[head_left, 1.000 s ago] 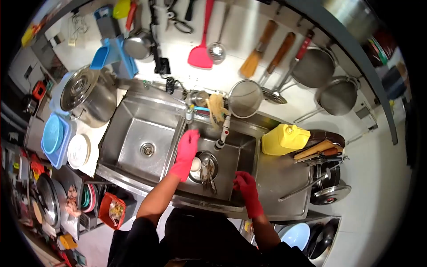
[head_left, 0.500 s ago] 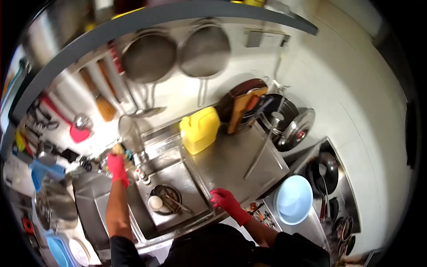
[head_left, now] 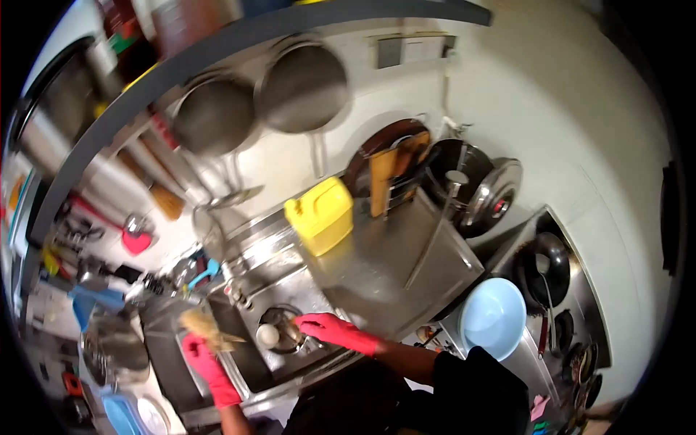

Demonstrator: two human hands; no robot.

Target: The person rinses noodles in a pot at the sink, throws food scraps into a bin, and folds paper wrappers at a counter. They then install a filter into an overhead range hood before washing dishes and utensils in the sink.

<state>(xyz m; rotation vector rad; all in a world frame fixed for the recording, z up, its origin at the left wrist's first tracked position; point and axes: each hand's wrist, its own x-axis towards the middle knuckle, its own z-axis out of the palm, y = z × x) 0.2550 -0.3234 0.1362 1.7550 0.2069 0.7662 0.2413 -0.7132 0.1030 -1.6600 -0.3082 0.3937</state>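
My left hand (head_left: 204, 360), in a pink glove, is closed around a tan, straw-like scrubbing brush (head_left: 206, 328), blurred by motion, above the left part of the double sink (head_left: 250, 397). My right hand (head_left: 326, 328), gloved the same way, reaches over the right basin with its fingers pressed together at the edge of a dark round pan (head_left: 281, 346). What those fingers grip, if anything, cannot be made out. Inside the pan sits a round white object (head_left: 268, 336) beside utensils that are partly hidden. The faucet (head_left: 236, 290) stands behind the basin.
A yellow jug (head_left: 322, 217) stands on the steel counter to the right of the sink. Farther right are a long-handled ladle (head_left: 435, 232), a blue basin (head_left: 493, 319) and a wok (head_left: 544, 268). Two strainers (head_left: 303, 88) hang on the wall below a grey shelf.
My left hand has drawn back from the items behind the sink, bringing the tan brush over the sink. My right hand has moved left from the counter edge to the pan.
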